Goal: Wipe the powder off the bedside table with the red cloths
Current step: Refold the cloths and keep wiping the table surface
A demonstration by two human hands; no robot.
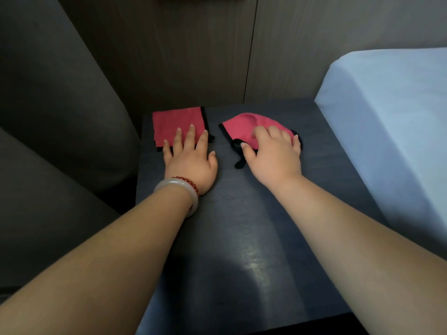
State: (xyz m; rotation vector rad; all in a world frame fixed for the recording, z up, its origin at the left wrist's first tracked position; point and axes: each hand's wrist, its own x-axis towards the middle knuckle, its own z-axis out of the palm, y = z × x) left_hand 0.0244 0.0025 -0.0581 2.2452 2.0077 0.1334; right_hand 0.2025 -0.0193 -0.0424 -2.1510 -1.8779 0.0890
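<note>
My hands flat, fingers spread: left hand (191, 163) pins left cloth (177, 126), right hand (273, 155) pins bunched right cloth (246, 129), both at surface (242, 238) far edge. Palm pressure for wiping; powder not discernible.

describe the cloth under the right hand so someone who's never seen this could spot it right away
On the dark bedside table, between a grey seat and a white bed, lie two red cloths with black trim. The one meant is nearer the bed, under the right hand. This right cloth is rumpled and humped, with a black loop trailing out, while the left cloth lies flat and square.
</note>
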